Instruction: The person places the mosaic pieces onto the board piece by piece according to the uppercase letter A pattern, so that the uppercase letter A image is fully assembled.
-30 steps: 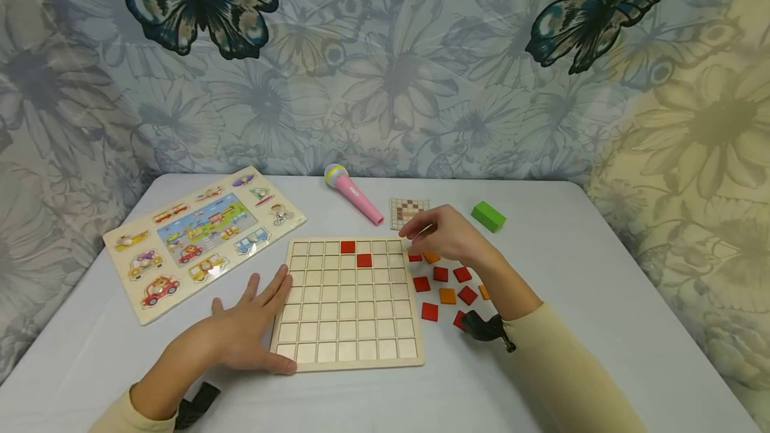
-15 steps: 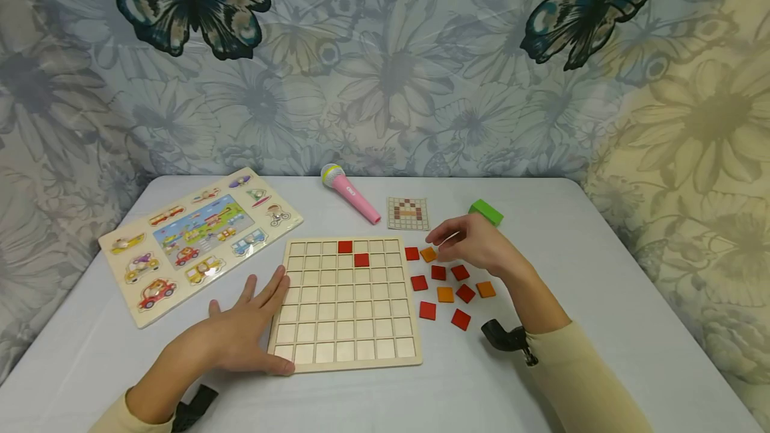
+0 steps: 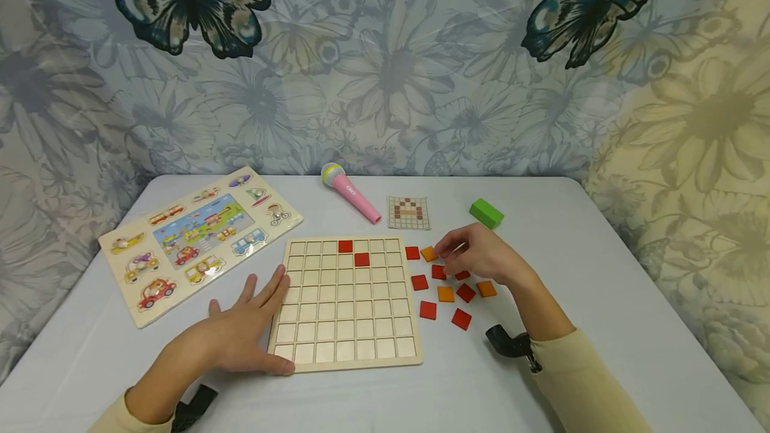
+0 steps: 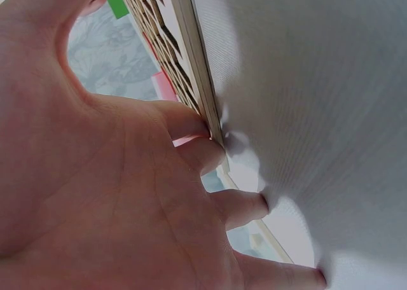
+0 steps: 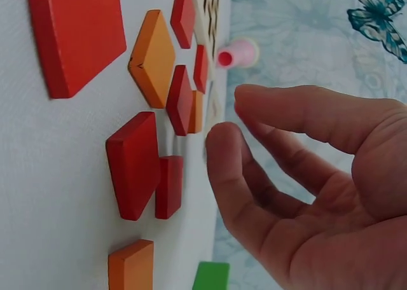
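Note:
My left hand [image 3: 240, 333] lies spread along the left edge of a wooden grid board [image 3: 349, 367], thumb at its near corner. The left wrist view shows those fingers [image 4: 241, 208] straight, tips on the cloth and against the board's side. Two red tiles sit in the grid, one [image 3: 345, 246] in the far row and one [image 3: 361, 260] a row nearer. My right hand [image 3: 481, 252] hovers over loose square tiles right of the board, nearest a red tile [image 3: 439, 272] and an orange tile [image 3: 429, 254]. In the right wrist view its thumb and forefinger stand apart with nothing between them.
A small pattern card [image 3: 409, 213], a pink toy microphone [image 3: 356, 199] and a green block [image 3: 486, 213] lie toward the back. A vehicle picture puzzle [image 3: 204, 239] rests at the left. Several other red and orange tiles, including one orange tile [image 3: 486, 289], are scattered at right.
My right hand has drawn back from the board's far right corner, rightward and nearer, to above the loose tiles, uncovering the pattern card. My left hand has stayed at the board's edge.

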Demonstrator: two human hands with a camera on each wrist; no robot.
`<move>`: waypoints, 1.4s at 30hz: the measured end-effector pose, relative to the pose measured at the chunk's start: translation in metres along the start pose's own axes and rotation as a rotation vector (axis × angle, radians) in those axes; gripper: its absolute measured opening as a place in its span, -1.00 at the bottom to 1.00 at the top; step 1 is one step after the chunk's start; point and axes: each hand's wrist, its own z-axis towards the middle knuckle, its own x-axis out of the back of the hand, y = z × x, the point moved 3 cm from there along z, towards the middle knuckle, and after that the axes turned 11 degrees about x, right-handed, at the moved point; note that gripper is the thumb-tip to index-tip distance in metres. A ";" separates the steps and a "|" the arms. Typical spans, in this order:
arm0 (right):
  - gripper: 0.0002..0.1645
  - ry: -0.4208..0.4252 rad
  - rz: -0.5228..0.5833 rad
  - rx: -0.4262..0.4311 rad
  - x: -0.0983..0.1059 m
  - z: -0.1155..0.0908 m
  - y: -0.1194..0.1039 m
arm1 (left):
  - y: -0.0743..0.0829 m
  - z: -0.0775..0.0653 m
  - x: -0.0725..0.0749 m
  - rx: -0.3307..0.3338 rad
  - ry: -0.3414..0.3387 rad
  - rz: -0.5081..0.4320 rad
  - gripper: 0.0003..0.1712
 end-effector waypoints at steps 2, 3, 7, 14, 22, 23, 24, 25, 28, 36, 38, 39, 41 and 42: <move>-0.64 -0.006 0.003 -0.012 -0.001 0.000 0.001 | 0.000 0.000 0.000 0.000 -0.001 -0.001 0.66; -0.64 -0.010 0.003 -0.019 -0.001 0.000 0.001 | 0.000 0.001 0.000 0.002 -0.003 -0.002 0.66; -0.65 -0.020 0.007 -0.044 -0.004 0.000 0.003 | 0.000 0.001 0.000 0.008 -0.015 -0.006 0.66; -0.69 -0.008 -0.050 -0.073 -0.010 0.000 0.001 | -0.001 0.001 -0.001 0.008 -0.017 -0.003 0.66; -0.69 0.002 -0.166 -0.087 -0.015 0.003 0.001 | 0.000 0.001 -0.002 0.005 -0.010 0.002 0.66; -0.69 0.003 -0.175 -0.085 -0.015 0.003 0.001 | 0.000 0.001 -0.002 0.006 -0.010 0.001 0.66; -0.68 0.005 -0.181 -0.083 -0.015 0.003 0.001 | 0.000 0.001 -0.002 0.006 -0.011 0.000 0.66; -0.68 0.007 -0.188 -0.078 -0.015 0.003 0.000 | 0.000 0.001 -0.001 0.007 -0.011 0.000 0.66; -0.69 0.009 -0.202 -0.067 -0.016 0.003 0.000 | 0.000 0.001 -0.001 0.008 -0.012 -0.001 0.66; -0.68 0.010 -0.232 -0.052 -0.018 0.004 0.001 | 0.000 0.000 0.000 -0.007 -0.006 -0.008 0.66; -0.67 0.012 -0.235 -0.047 -0.019 0.004 0.001 | 0.000 0.000 0.000 -0.006 -0.005 -0.006 0.66; -0.67 0.014 -0.234 -0.044 -0.019 0.004 0.001 | 0.000 0.000 0.000 -0.005 -0.005 -0.005 0.66; -0.66 0.013 -0.232 -0.041 -0.019 0.004 0.001 | 0.000 0.000 0.000 -0.003 -0.004 -0.002 0.66; -0.66 0.014 -0.229 -0.042 -0.019 0.004 0.001 | 0.000 0.001 -0.001 -0.002 -0.004 -0.002 0.66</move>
